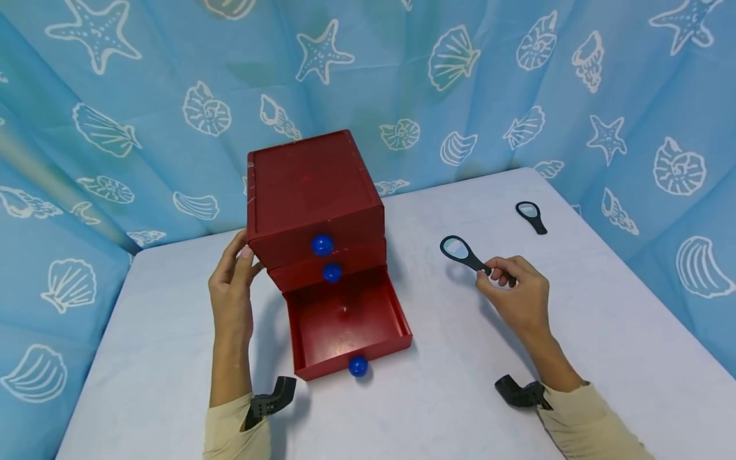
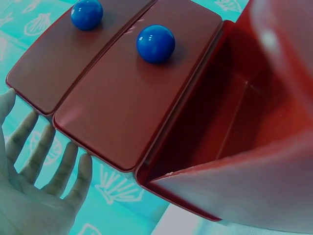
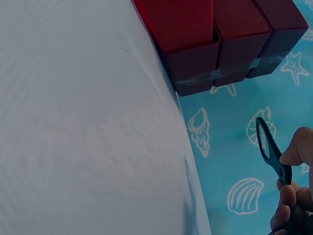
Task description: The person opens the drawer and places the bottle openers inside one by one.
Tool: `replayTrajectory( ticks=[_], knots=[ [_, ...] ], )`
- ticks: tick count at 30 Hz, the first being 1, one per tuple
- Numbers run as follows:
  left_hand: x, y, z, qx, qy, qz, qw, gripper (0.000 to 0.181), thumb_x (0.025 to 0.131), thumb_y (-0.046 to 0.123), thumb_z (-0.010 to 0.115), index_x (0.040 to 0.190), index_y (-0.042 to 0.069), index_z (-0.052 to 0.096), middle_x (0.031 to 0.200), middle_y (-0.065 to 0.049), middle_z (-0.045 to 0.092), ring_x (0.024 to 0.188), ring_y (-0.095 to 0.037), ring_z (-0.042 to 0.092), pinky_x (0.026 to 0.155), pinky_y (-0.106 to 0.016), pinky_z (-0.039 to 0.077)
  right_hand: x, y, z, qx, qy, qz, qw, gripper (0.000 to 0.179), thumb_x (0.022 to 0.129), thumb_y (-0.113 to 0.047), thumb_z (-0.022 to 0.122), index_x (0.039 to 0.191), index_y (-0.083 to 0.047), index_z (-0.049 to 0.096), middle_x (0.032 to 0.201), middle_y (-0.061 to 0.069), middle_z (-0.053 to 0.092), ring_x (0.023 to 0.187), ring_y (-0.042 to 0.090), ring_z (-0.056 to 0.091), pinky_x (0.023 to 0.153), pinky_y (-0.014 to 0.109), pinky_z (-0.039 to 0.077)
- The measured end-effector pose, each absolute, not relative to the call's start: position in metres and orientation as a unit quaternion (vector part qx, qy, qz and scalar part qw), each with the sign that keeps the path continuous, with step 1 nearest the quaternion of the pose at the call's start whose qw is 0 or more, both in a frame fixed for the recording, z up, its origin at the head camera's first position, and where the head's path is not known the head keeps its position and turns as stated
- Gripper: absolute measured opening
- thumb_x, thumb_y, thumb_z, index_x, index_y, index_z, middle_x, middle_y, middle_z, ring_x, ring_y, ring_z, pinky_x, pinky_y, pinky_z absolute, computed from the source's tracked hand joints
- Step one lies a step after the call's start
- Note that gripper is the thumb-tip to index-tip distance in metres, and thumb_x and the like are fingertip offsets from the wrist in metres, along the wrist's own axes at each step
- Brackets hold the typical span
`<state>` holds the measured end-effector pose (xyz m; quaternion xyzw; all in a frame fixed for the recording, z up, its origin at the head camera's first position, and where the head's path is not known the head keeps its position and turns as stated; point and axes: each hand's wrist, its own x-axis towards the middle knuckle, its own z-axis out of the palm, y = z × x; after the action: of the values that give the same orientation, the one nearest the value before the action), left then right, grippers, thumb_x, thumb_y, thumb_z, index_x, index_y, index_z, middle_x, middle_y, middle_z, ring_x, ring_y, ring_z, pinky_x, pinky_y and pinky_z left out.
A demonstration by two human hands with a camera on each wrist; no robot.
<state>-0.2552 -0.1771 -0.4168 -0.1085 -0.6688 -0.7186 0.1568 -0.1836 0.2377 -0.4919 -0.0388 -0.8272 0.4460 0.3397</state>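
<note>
A red three-drawer box (image 1: 310,185) with blue round knobs stands left of centre. Its bottom drawer (image 1: 345,319) is pulled out, and the part of it in view holds nothing. My left hand (image 1: 232,287) rests against the box's left side, its fingers straight and spread along the edge in the left wrist view. In my right hand (image 1: 520,297) a small black magnifying glass (image 1: 457,248) is pinched by the handle between thumb and fingers. It is held above the table, right of the drawer, lens pointing toward the box.
A second black magnifying glass (image 1: 531,217) lies on the white table (image 1: 448,396) at the far right. Behind the table hangs a blue curtain (image 1: 356,83) with white shell and starfish prints. Each wrist wears a black camera mount (image 1: 523,391).
</note>
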Motion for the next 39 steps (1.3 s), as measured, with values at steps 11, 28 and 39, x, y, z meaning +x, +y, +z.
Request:
replayTrajectory(
  ticks=[11,28,39],
  knots=[
    [-0.257,-0.175,-0.417,-0.111,-0.661,-0.726,0.154,0.043,0.101,0.026,0.059,0.143,0.014,0.057,0.144,-0.008,0.054,0.132,-0.029,0.047,0.1,-0.034,0.049,-0.173,0.225,-0.485,-0.001,-0.819,0.456,0.349,0.018,0.074,0.006,0.08,0.09,0.0,0.075,0.074,0.003,0.059,0.068,0.014,0.049,0.061,0.021,0.037],
    [-0.255,-0.175,-0.417,-0.11,-0.679,-0.709,0.159,0.044,0.101,0.028,0.059,0.143,0.017,0.057,0.144,-0.006,0.054,0.132,-0.028,0.048,0.1,-0.034,0.049,-0.155,0.18,-0.461,0.071,-0.813,0.467,0.34,0.023,0.068,0.018,0.078,0.086,0.006,0.071,0.071,0.013,0.055,0.064,0.023,0.049,0.062,0.013,0.039],
    [-0.254,-0.176,-0.418,-0.1,-0.677,-0.711,0.161,0.044,0.1,0.03,0.06,0.143,0.017,0.057,0.143,-0.006,0.055,0.131,-0.028,0.049,0.1,-0.035,0.049,-0.158,0.171,-0.484,0.099,-0.806,0.5,0.302,0.022,0.073,0.004,0.081,0.09,-0.008,0.074,0.076,-0.002,0.057,0.068,0.013,0.052,0.06,0.025,0.045]
  ],
)
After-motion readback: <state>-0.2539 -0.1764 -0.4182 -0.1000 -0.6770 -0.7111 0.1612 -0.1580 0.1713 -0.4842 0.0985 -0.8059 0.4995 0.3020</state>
